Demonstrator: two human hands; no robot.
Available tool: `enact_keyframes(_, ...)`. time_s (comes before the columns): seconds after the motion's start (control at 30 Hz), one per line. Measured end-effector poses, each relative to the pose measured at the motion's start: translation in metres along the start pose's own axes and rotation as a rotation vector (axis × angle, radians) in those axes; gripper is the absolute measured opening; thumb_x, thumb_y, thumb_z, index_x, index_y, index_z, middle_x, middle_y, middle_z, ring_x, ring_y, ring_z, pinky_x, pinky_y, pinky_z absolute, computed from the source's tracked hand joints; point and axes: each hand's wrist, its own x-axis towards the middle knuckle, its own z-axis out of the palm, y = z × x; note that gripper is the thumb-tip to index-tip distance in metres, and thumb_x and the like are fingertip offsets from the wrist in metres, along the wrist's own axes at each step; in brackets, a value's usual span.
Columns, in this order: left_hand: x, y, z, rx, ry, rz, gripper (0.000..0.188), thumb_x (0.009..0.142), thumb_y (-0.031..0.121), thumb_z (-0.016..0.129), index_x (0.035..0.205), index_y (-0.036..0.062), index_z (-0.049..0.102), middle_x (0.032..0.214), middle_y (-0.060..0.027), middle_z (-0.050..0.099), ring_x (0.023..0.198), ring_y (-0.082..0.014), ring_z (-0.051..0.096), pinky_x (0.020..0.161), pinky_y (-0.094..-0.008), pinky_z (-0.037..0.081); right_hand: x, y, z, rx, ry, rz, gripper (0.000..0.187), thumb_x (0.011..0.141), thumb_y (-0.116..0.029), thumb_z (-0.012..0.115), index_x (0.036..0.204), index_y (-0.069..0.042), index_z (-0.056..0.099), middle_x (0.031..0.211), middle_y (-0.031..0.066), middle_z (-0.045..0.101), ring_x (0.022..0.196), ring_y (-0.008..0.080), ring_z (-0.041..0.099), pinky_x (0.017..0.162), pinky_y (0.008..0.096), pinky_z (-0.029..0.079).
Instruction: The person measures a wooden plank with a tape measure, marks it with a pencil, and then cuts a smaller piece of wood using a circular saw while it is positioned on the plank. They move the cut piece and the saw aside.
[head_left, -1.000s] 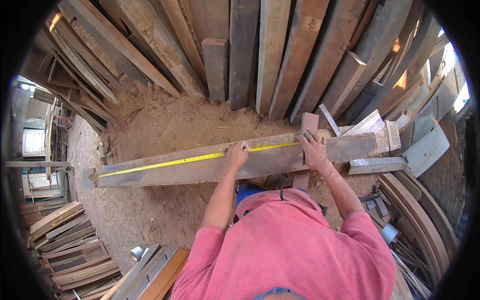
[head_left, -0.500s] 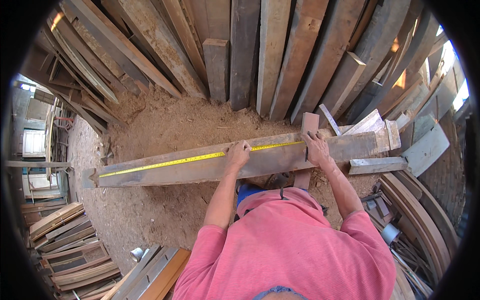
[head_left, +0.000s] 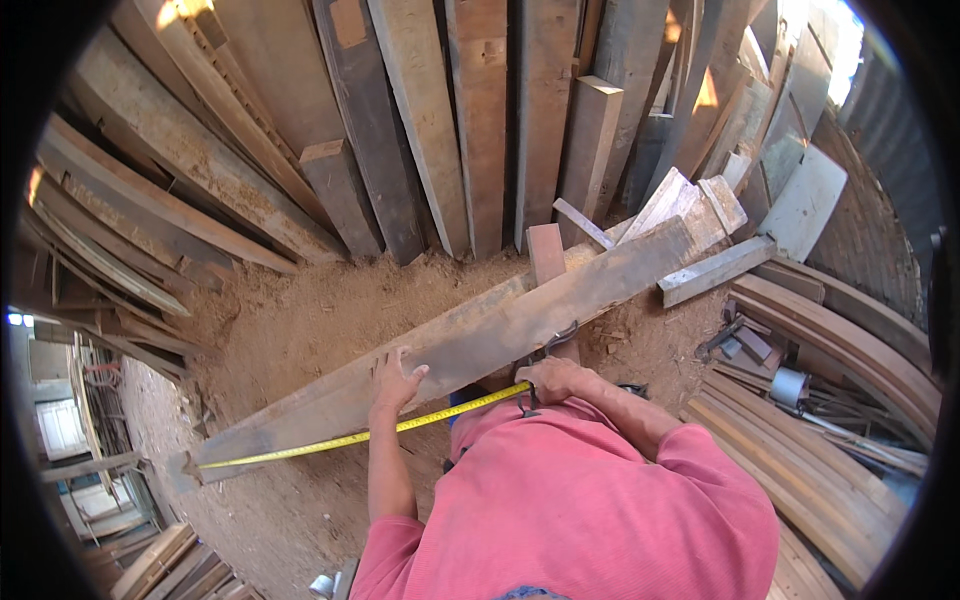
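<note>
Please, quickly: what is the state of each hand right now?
Left hand: open, thumb apart from the fingers, over the wooden beam.
Right hand: closed, holding the yellow measuring tape.

This is a wood workshop — big planks (head_left: 478,140) lean in a long row, and what looks like sawdust (head_left: 330,290) covers the ground (head_left: 270,510) by them. More boards (head_left: 785,462) lie in a pile. There's a long beam (head_left: 480,345) too — a yellow tape (head_left: 460,410) runs from its end.
</note>
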Motion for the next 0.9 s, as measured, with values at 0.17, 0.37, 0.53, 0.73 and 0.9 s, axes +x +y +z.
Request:
enact_keyframes(0.17, 0.062, -0.053, 0.001, 0.124, -0.372, -0.008, 0.088, 0.075, 0.052, 0.082, 0.144, 0.0070, 0.052, 0.141, -0.0212, 0.058, 0.137, -0.0380, 0.049, 0.116, -0.0467, 0.037, -0.008, -0.002, 0.011, 0.089, -0.003, 0.069, 0.047, 0.085, -0.023, 0.064, 0.131, -0.020, 0.064, 0.122, 0.0168, 0.070, 0.116, 0.0376, 0.065, 0.097, 0.0500, 0.051)
enact_keyframes(0.37, 0.127, -0.111, 0.041, -0.077, -0.928, 0.071, 0.121, 0.062, 0.068, 0.085, 0.150, -0.0050, 0.043, 0.151, -0.0249, 0.049, 0.144, -0.0354, 0.043, 0.119, -0.0419, 0.035, -0.006, -0.016, 0.012, 0.216, 0.070, 0.011, 0.047, 0.082, -0.025, 0.070, 0.129, -0.021, 0.067, 0.113, 0.0155, 0.072, 0.109, 0.0369, 0.067, 0.092, 0.0473, 0.053)
enact_keyframes(0.53, 0.121, -0.099, 0.040, -0.154, -0.922, 0.113, 0.126, 0.059, 0.069, 0.085, 0.148, -0.0094, 0.042, 0.150, -0.0289, 0.048, 0.141, -0.0368, 0.047, 0.117, -0.0402, 0.037, -0.009, -0.021, 0.029, 0.167, 0.082, 0.249, 0.050, 0.080, -0.026, 0.073, 0.129, -0.021, 0.067, 0.113, 0.0147, 0.073, 0.108, 0.0372, 0.068, 0.091, 0.0467, 0.053)
enact_keyframes(0.73, 0.081, -0.067, -0.001, -0.140, -0.765, 0.112, 0.128, 0.057, 0.067, 0.086, 0.148, -0.0103, 0.041, 0.148, -0.0289, 0.051, 0.138, -0.0370, 0.050, 0.115, -0.0412, 0.039, -0.011, 0.008, 0.086, 0.361, 0.217, 0.113, 0.048, 0.075, -0.017, 0.066, 0.123, -0.015, 0.070, 0.109, 0.0184, 0.073, 0.107, 0.0392, 0.068, 0.089, 0.0464, 0.054)
enact_keyframes(0.9, 0.086, -0.082, 0.014, -0.153, -0.768, 0.100, 0.128, 0.056, 0.067, 0.087, 0.148, -0.0093, 0.041, 0.147, -0.0287, 0.052, 0.137, -0.0369, 0.051, 0.114, -0.0419, 0.040, -0.001, 0.007, 0.098, 0.291, 0.098, 0.242, 0.043, 0.077, -0.018, 0.064, 0.118, -0.006, 0.069, 0.102, 0.0227, 0.072, 0.097, 0.0382, 0.068, 0.084, 0.0445, 0.055)
